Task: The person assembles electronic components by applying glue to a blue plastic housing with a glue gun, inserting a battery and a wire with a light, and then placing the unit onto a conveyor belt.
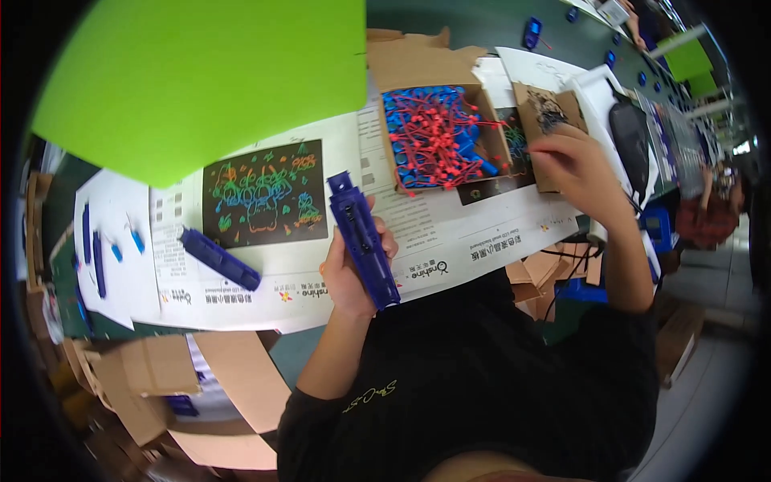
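My left hand [348,273] is wrapped round a long dark blue plastic housing [363,241], held tilted above the paper-covered bench with its hollow inner side up. My right hand [580,170] is at a small cardboard box [526,103] of tiny dark parts, fingers drawn together at its near edge; what they pinch, if anything, is hidden. Between the hands stands an open cardboard box [504,138] full of blue cylindrical cells [466,150] with red leads and connectors. A second blue housing [221,259] lies on the paper to the left.
A bright green panel [209,80] covers the far left. Blue pieces [99,265] and two loose cells [135,238] lie on white paper at the left. Cardboard boxes [148,365] sit below the bench edge. A black case [629,136] lies at the right. Another person [711,213] is farther right.
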`<state>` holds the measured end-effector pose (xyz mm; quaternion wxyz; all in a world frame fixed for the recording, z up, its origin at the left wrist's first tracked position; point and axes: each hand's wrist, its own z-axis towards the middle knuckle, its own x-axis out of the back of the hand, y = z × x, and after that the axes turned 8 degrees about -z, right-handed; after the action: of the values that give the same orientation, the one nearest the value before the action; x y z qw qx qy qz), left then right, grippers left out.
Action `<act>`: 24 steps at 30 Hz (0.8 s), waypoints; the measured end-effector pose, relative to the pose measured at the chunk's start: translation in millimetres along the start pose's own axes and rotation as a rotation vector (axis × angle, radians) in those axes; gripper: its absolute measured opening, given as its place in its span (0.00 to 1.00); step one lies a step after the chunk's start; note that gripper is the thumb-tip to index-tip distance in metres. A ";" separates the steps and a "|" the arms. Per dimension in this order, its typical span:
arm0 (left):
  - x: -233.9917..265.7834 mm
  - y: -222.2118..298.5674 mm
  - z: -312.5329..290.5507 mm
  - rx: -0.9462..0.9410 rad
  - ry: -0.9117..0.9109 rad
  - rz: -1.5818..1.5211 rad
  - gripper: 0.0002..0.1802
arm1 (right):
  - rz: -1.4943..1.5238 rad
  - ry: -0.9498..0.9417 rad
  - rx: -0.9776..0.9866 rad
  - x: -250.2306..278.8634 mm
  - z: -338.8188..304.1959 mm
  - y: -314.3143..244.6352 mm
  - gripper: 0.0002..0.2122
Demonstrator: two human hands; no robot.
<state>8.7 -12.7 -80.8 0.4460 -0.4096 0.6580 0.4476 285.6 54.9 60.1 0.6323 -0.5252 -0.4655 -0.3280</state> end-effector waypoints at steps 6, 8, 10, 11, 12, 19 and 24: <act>-7.9 -5.0 1.5 -0.002 -0.019 -0.056 0.26 | -0.554 -0.183 0.078 -56.3 35.9 7.3 0.10; -8.0 -5.0 -0.2 -0.007 -0.009 -0.070 0.26 | -0.723 -0.216 0.025 -64.8 39.0 4.2 0.10; -6.6 -4.1 -0.7 -0.010 0.004 -0.087 0.26 | -0.784 -0.220 0.049 -66.5 43.0 2.7 0.10; -4.8 -3.0 -1.0 -0.008 -0.001 -0.047 0.26 | -0.784 -0.224 0.059 -63.2 43.2 -1.3 0.10; -3.4 -2.3 -0.8 -0.004 -0.007 -0.007 0.27 | -0.646 -0.250 -0.004 -54.1 41.4 -6.0 0.12; -5.0 -2.5 0.9 0.030 0.010 0.006 0.28 | 0.245 -0.226 -0.260 -1.4 32.2 9.0 0.13; -5.6 -3.3 1.3 0.029 0.020 0.030 0.28 | 0.782 -0.255 -0.214 -14.2 10.4 -10.2 0.15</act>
<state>13.6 -11.6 -76.4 0.4387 -0.3977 0.6748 0.4406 268.9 61.6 50.6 0.5886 -0.7612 -0.2690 -0.0423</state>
